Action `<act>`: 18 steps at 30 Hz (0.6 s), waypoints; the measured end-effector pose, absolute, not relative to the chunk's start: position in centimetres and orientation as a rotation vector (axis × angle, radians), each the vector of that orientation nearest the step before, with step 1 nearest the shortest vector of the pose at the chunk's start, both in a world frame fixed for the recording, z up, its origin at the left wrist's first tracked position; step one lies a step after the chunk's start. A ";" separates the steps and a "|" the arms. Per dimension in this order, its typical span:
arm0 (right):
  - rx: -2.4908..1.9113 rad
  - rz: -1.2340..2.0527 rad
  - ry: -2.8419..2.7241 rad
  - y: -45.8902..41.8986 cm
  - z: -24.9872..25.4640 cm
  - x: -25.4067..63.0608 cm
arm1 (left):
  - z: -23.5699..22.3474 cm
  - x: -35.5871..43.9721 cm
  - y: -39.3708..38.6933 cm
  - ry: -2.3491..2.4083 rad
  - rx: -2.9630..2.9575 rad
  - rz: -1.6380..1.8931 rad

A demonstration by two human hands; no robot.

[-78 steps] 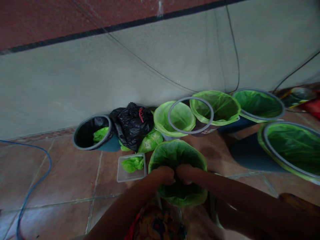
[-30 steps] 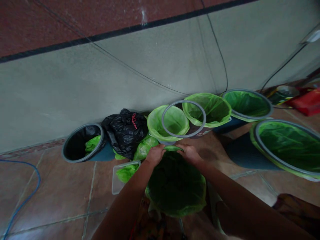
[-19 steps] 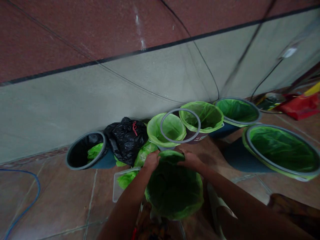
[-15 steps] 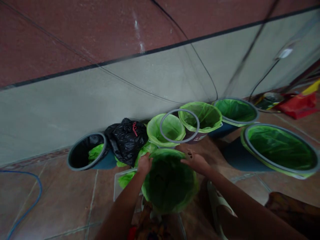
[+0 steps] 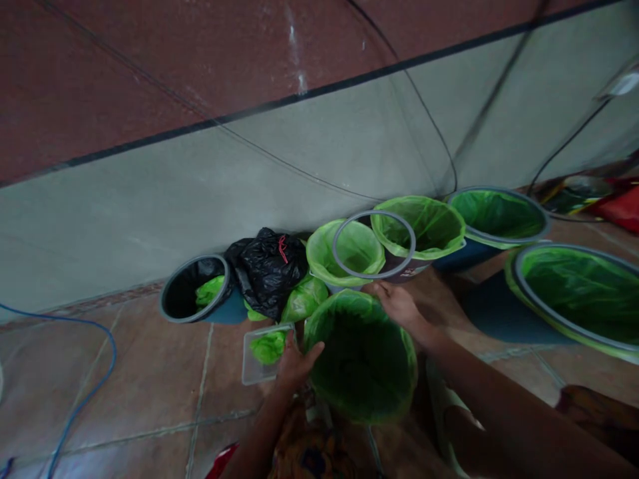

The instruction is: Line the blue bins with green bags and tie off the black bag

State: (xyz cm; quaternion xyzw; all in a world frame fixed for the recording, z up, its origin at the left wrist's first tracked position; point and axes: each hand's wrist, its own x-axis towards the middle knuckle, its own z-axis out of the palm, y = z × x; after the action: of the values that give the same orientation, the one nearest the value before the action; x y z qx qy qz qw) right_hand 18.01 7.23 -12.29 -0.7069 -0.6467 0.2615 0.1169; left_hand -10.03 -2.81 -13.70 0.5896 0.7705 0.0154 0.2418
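hands apart, one to either side of the mouth of a green-lined bin (image 5: pixel 410 372): the left hand (image 5: pixel 295 362) is open at the left edge, its thumb spread towards the opening, while the right hand (image 5: pixel 397 303) has its fingers at the far edge, and i cannot tell whether they are pinching or just touching. the bin is on the near side of the row, mouth up, close to the person's lap. its liner (image 5: pixel 344 303) looks thin, soft and a bit slippery, likely to slide or tear if one spot gets a hard tug, so i'd take hold of plastic and rim together, at opposite sides. the bin itself is probably light and stiff enough to keep its shape, though easily nudged. its inside is too dark to read. just beyond, a pale lined bucket (image 5: pixel 324 243) and a dark lined bucket (image 5: pixel 419 267) crowd the far side, with a loose-looking grey ring (image 5: pixel 413 247) across their tops, near the right hand. a clear tray (image 5: pixel 244 359) holding crumpled green plastic (image 5: pixel 268 347) sits right by the left hand, with a green bundle (image 5: pixel 305 298) and a black bag (image 5: pixel 267 273) behind, so elbow room is tighter there. a big blue bin (image 5: pixel 494 309) leans over on the right.
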 end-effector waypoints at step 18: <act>-1.794 0.964 -2.017 7.7 -15.7 16.9 | -14.6 -3.8 9.3 1.612 1.937 0.182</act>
State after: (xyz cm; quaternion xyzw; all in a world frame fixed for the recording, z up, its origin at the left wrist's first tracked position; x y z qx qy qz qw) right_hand 16.89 7.70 -15.71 -0.6201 -0.6969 0.3332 0.1370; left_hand -3.84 9.30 -14.56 0.7308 0.6081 0.0685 0.3026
